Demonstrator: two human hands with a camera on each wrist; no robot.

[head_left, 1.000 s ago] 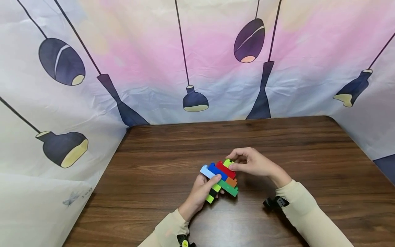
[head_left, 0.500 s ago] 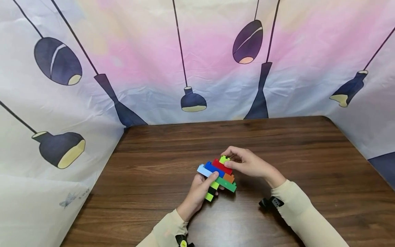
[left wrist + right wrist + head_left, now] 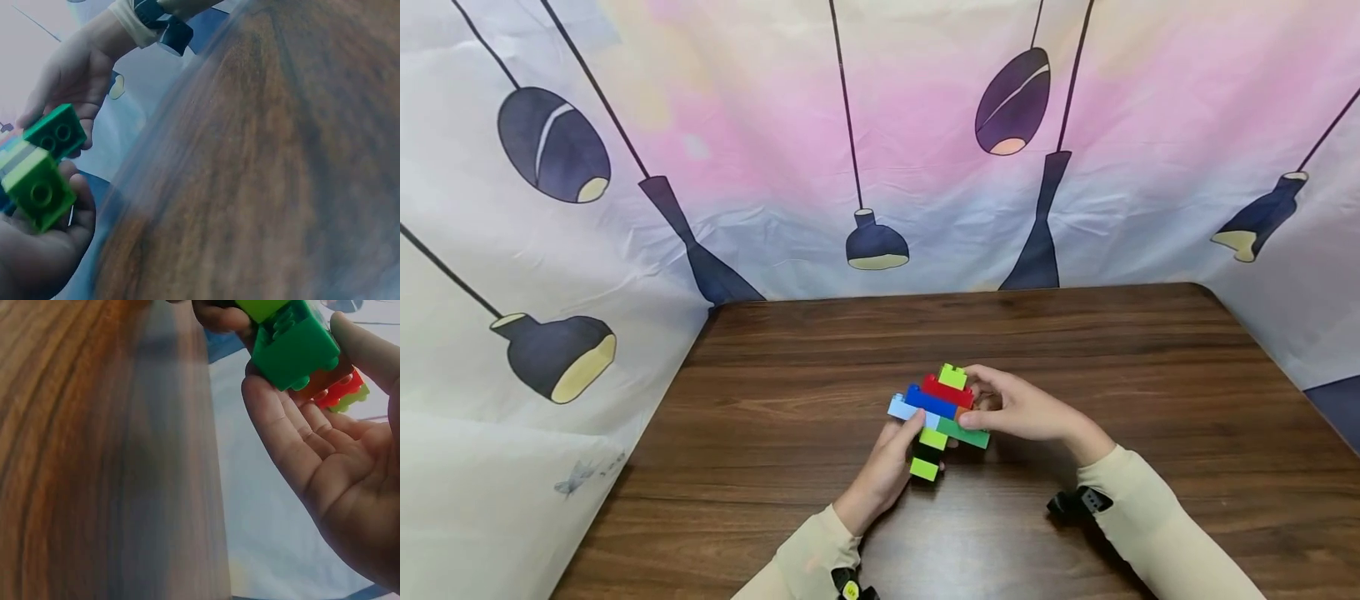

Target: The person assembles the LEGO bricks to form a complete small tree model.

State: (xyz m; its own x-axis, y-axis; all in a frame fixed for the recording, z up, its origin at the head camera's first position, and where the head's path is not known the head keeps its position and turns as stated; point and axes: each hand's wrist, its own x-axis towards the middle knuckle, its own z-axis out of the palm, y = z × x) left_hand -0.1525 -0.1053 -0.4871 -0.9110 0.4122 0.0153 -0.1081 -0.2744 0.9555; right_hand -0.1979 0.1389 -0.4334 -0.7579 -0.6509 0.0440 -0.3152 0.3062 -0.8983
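Both hands hold one built-up model of toy building bricks above the table. My left hand grips it from the left, thumb over the light blue brick. My right hand pinches its right side, thumb at the orange brick and fingers behind. Rising above are a blue brick, a red brick and a lime brick on top. A green brick juts out between right thumb and fingers in the right wrist view. Downward runs a lime, black and lime stem, its bottom lime brick showing its hollow underside.
A dark wood-grain table lies under the hands. Behind it hangs a pastel cloth printed with dark lamps. Black wrist cameras are strapped on both sleeves, the right one just over the table.
My right hand has slid from the top lime brick down to the orange and green bricks. The brick model has turned more upright, still in my left hand.
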